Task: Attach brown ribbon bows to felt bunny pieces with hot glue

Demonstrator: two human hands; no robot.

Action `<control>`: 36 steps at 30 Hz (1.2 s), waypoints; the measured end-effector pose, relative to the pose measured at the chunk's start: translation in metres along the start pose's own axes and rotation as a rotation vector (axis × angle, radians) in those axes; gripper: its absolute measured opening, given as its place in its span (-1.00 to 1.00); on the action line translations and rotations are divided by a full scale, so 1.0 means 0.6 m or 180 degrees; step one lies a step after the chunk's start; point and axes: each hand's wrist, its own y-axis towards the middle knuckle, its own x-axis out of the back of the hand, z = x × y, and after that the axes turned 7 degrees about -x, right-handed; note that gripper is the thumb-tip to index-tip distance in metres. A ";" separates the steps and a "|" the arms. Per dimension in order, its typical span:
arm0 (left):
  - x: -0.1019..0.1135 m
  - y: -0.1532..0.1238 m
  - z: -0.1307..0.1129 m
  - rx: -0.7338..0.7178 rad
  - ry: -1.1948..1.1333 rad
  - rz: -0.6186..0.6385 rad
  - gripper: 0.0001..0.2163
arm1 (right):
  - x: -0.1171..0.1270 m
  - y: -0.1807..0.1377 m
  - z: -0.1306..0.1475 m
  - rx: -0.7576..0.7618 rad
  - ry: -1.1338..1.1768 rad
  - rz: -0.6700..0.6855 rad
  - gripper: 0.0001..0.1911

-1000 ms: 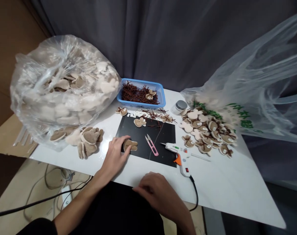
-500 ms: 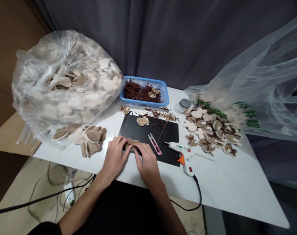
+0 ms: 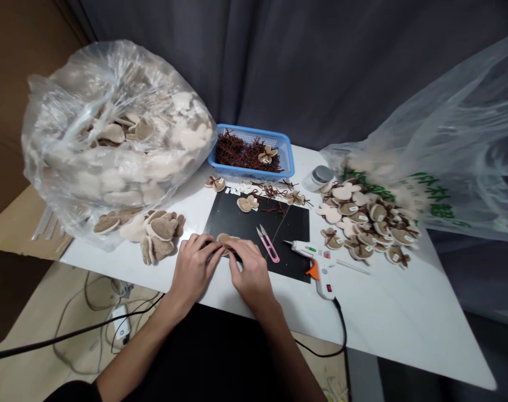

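Over the near edge of a black mat (image 3: pixel 293 262), a brown plush rabbit-head patch (image 3: pixel 225 239) sits between my hands, mostly covered by fingers. My left hand (image 3: pixel 197 265) is closed, thumb and fingertips pinching at the patch's near left side. From the right, my right hand (image 3: pixel 251 271) curls its fingers onto the same patch, thumb bent underneath. Just right of that hand lie pink thread snips (image 3: pixel 269 244). Beyond the hands, another rabbit-head patch (image 3: pixel 247 204) rests on the mat with a small white label at its side.
A white glue gun (image 3: pixel 318 265) lies to the right, its cord running off the table. Behind it are finished-looking patches with bows (image 3: pixel 362 223). A blue basket (image 3: pixel 254 174) holds brown bows. Loose patches (image 3: pixel 159 231) and a bulging plastic bag (image 3: pixel 115 167) occupy the left.
The patch now shows more of its far side between my hands. My left fingers have drawn together into a pinch near it. The whole view has shifted slightly.
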 end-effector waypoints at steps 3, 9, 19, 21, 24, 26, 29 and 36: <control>0.001 0.000 -0.001 -0.0064 0.0066 -0.0012 -0.81 | 0.002 0.004 0.004 -0.0152 0.0320 -0.0092 -0.70; -0.001 -0.002 -0.004 0.0001 0.0033 -0.0002 -0.83 | 0.012 0.003 0.000 -0.0304 0.0320 -0.0502 -0.62; -0.006 -0.003 0.002 -0.0403 -0.0008 0.0057 -0.82 | 0.024 0.021 -0.017 0.0341 0.0027 0.0479 -0.57; -0.008 -0.005 0.005 -0.0507 0.0043 0.0140 -0.79 | 0.021 0.019 -0.016 0.0357 0.0053 0.0508 -0.54; -0.008 -0.007 0.006 -0.0457 0.0139 0.0237 -0.77 | 0.017 0.017 -0.018 0.0189 -0.0047 0.0489 -0.54; -0.006 -0.007 0.006 -0.0359 0.0168 0.0269 -0.79 | 0.018 0.016 -0.021 0.0111 -0.0074 0.0439 -0.56; -0.002 -0.004 0.007 -0.0328 0.0170 0.0266 -0.81 | 0.026 0.022 -0.027 0.0128 -0.0028 0.0321 -0.61; 0.001 0.000 0.017 -0.0494 -0.0068 0.0389 -0.77 | 0.064 0.056 -0.026 0.0134 -0.0064 0.0749 -0.80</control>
